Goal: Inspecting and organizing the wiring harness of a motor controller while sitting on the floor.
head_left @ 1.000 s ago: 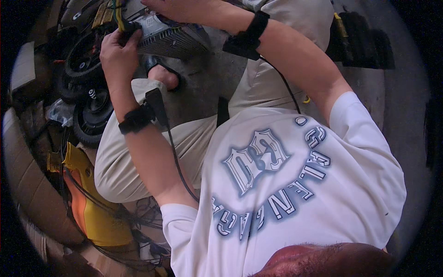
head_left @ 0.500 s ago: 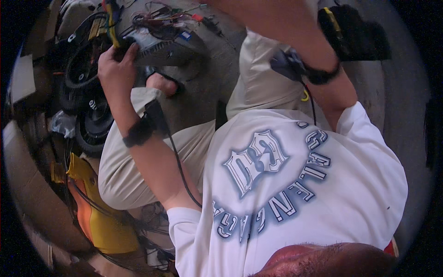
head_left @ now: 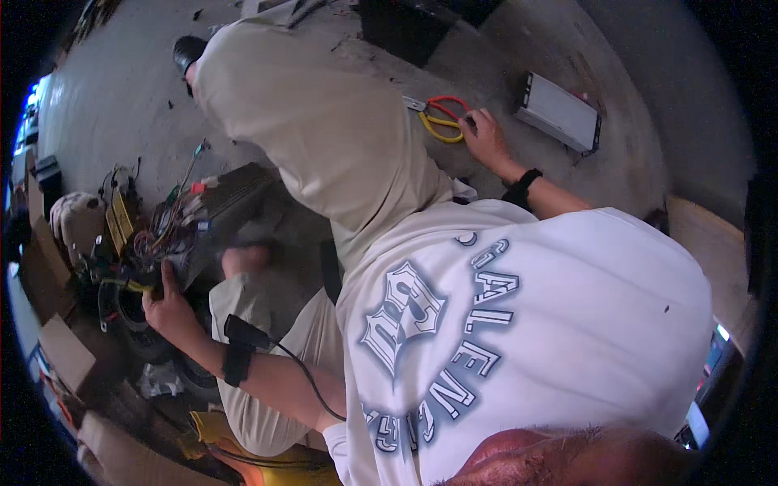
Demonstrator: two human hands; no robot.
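Note:
At lower left my left hand [head_left: 174,314] is closed around a bundle of yellow and green wires [head_left: 134,285], beside the metal-cased unit with its tangle of wires. My right hand [head_left: 488,142] is far out past my raised knee, fingers pinching the handle ends of a hand tool [head_left: 442,130]. That tool has one red and one yellow bowed handle and a short metal head, like cutters or pliers; it lies on the floor by my trouser leg. Its jaws are too small to make out.
A finned metal-cased unit [head_left: 235,194] with loose wires lies left of my leg. A silver box [head_left: 559,113] rests on the floor beyond my right hand. A black box [head_left: 405,28] stands at the far side. Cardboard [head_left: 69,352] and a yellow-orange item [head_left: 275,470] lie at left.
My view has swung to the right. My right hand has moved out to the right, onto the red-and-yellow-handled tool. The left hand still grips the wires.

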